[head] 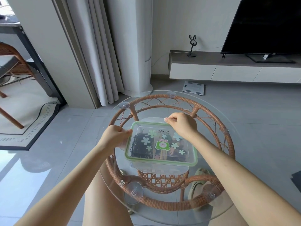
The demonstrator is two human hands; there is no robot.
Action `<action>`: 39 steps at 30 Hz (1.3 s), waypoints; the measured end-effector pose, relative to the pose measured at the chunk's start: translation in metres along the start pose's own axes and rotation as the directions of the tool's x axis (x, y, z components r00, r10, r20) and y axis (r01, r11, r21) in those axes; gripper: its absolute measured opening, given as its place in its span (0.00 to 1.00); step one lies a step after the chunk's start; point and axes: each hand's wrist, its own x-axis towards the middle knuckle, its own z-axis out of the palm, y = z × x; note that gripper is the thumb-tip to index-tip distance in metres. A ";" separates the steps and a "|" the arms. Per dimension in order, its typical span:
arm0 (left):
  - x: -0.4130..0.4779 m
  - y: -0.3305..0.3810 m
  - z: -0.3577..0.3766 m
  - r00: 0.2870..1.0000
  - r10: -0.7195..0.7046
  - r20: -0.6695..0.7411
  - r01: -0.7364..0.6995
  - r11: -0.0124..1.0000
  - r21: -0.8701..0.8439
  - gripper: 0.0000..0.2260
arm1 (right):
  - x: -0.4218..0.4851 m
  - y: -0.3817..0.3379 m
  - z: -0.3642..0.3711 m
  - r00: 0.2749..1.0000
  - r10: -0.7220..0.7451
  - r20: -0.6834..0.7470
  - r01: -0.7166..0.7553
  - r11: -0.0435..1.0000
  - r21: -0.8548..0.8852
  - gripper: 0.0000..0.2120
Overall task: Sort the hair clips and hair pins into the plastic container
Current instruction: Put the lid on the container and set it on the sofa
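On glass table (211, 132), green-rimmed, flower-stickered container (161, 144); left hand (114, 135), right hand (183, 126) fingers (169, 120) pinch its flaps.

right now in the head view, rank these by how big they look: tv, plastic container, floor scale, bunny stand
1. tv, though cropped by the frame
2. plastic container, much nearer the camera
3. floor scale and bunny stand: too alike to rank

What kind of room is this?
Probably a home living room: a large TV on a low media cabinet, floor-length curtains, and a glass-topped rattan table holding the plastic container.
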 end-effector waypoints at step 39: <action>0.025 -0.034 0.015 0.940 0.189 0.284 -0.327 0.739 0.589 0.31 | -0.069 0.035 -0.051 0.910 0.106 0.401 -0.102 0.994 -0.031 0.25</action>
